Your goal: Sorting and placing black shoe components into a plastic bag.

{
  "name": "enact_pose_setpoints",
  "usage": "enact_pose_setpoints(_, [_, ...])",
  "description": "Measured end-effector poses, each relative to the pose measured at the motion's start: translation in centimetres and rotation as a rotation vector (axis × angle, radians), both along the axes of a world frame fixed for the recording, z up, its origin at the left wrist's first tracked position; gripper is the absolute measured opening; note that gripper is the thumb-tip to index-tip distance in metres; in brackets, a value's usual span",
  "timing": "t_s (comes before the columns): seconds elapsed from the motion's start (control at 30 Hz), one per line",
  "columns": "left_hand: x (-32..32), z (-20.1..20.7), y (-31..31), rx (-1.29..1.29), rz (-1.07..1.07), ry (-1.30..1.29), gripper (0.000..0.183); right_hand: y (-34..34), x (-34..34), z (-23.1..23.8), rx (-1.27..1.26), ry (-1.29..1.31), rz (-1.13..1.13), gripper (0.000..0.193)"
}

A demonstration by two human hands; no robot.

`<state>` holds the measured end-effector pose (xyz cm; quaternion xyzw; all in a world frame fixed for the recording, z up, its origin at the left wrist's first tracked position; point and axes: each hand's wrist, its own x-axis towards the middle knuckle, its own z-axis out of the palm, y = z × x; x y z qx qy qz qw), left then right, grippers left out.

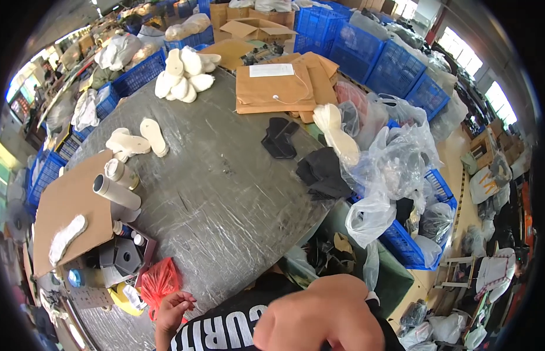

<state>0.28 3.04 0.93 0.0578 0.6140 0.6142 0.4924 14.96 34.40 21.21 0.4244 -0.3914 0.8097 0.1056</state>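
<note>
My left hand (172, 311) is low at the table's near edge, beside a crumpled red plastic bag (161, 282). Its fingers are curled in toward the thumb, and whatever is between them is too small to make out. Very large and close in front of my dark shirt (220, 331), my right hand (322, 316) is bent with its knuckles up. Its fingers fold inward, and anything inside them is hidden. Cream insoles (155, 137) lie at the table's left, with a heap of fluffy white insoles (186, 76) farther back.
Dark cut pieces (324, 174) lie at the table's right edge, near brown envelopes (271, 90). A white bottle (117, 193) and a cardboard sheet (73, 205) stand at left. Clear plastic bags (395, 164) spill over a blue crate (404, 243). More blue crates (357, 50) line the back.
</note>
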Motion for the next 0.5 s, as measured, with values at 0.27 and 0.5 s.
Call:
enact_pose_setpoints(0.27, [1.6, 0.3, 6.7, -0.107, -0.095, -0.047, 0.024, 12.0, 0.4, -18.2, 1.173, -0.869, -1.33, 0.064])
enact_pose_setpoints(0.5, [2.2, 0.5, 10.0, -0.286, -0.226, 0.064, 0.024, 20.7, 6.6, -26.2, 1.69, -1.213, -1.537, 0.089])
